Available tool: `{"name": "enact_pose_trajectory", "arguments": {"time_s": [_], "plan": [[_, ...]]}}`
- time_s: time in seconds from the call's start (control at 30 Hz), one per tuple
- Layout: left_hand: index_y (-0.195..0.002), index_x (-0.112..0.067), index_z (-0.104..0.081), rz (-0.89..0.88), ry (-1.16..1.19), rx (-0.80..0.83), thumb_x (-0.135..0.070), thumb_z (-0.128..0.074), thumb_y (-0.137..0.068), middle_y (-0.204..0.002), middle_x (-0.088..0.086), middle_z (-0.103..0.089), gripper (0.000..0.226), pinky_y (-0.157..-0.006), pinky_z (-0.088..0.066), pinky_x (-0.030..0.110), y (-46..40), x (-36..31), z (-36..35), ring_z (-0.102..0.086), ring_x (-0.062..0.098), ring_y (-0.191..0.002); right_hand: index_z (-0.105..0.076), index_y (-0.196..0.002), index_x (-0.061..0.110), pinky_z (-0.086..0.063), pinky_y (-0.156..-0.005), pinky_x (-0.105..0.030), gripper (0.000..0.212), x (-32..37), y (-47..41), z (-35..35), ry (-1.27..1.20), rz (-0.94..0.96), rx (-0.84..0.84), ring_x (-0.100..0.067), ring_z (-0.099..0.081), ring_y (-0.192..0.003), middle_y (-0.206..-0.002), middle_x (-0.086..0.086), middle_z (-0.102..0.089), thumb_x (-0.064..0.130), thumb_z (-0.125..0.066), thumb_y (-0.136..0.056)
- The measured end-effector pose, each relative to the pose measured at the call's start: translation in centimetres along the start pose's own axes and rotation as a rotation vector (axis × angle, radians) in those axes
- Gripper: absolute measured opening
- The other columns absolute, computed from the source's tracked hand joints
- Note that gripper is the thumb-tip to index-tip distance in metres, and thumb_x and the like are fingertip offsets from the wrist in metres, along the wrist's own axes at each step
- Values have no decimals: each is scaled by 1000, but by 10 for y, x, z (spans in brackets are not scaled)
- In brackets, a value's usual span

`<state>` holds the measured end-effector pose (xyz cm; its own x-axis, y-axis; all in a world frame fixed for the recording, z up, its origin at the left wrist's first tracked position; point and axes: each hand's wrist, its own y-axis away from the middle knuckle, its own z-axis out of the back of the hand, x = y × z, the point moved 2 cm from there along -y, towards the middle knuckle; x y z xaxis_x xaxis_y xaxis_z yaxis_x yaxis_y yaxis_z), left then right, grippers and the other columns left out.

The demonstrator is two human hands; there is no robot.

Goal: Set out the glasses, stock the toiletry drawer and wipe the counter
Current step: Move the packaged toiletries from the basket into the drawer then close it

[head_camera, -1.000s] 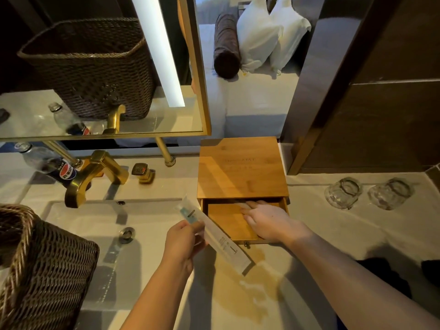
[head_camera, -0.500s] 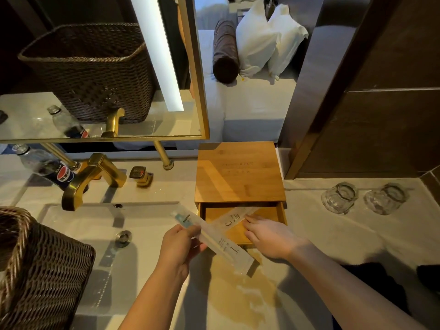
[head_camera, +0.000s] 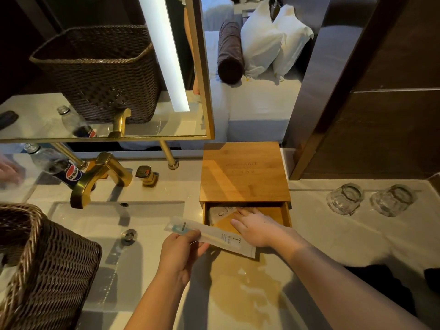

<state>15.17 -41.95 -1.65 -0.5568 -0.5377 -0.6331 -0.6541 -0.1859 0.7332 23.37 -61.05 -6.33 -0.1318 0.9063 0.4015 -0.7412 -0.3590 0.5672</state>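
We stand at a pale stone bathroom counter [head_camera: 345,236] under a gold-framed mirror [head_camera: 204,67], with a bed and white pillows showing beyond it. Our left hand [head_camera: 181,253] pinches a long wrapped toothbrush packet [head_camera: 212,236] between thumb and fingers, holding it slantwise just in front of the open drawer [head_camera: 278,215] of a bamboo toiletry box [head_camera: 245,172]. Our right hand [head_camera: 254,227] reaches into that drawer with straight fingers, the tips pressing on a flat white sachet [head_camera: 222,211] that lies at the drawer's left side; it grips nothing. The drawer is pulled only partway out from under the box's lid. To the right of the box, two clear glasses [head_camera: 345,198] [head_camera: 392,200] sit upside down, side by side on the counter. To the left lies the white sink basin [head_camera: 95,222] with its gold faucet [head_camera: 100,177], a gold handle [head_camera: 146,175] near it and a Pepsi bottle [head_camera: 57,165] behind. A brown wicker basket [head_camera: 47,270] stands at the near left edge.
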Motion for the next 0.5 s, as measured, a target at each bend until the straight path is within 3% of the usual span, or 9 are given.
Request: {"name": "enact_pose_trajectory", "arguments": {"time_s": [0.13, 0.23, 0.37, 0.5], "plan": [[-110, 8, -59, -10, -8, 6, 6, -57, -95, -102, 30, -71, 16, -61, -64, 35, 2, 2, 5, -75, 38, -88, -35, -152, 36, -32, -115, -50, 48, 2, -4, -2, 281, 114, -112, -26, -24, -147, -161, 2, -27, 38, -34, -104], [-110, 7, -59, -13, -9, 7, 5, -56, -95, -104, 29, -71, 15, -67, -64, 38, 3, 3, 10, -72, 40, -96, -36, -151, 40, -25, -120, -49, 47, 2, -9, 1, 348, 196, -129, -24, -22, -148, -162, 2, -26, 34, -39, -104], [-111, 5, -59, -17, 17, 18, 4, -57, -95, -104, 28, -72, 16, -63, -65, 35, 4, 2, 18, -74, 39, -95, -13, -155, 48, -15, -122, -50, 55, -10, -16, 7, 348, 156, -17, -25, -14, -153, -167, 2, -14, 41, -32, -104], [-113, 4, -59, -10, 30, 25, 4, -58, -95, -107, 28, -72, 18, -61, -64, 33, 4, 4, 20, -74, 38, -95, -3, -155, 50, -16, -122, -50, 58, -20, -18, 4, 328, 89, 5, -25, -16, -152, -167, 2, -15, 52, -29, -103]]}}
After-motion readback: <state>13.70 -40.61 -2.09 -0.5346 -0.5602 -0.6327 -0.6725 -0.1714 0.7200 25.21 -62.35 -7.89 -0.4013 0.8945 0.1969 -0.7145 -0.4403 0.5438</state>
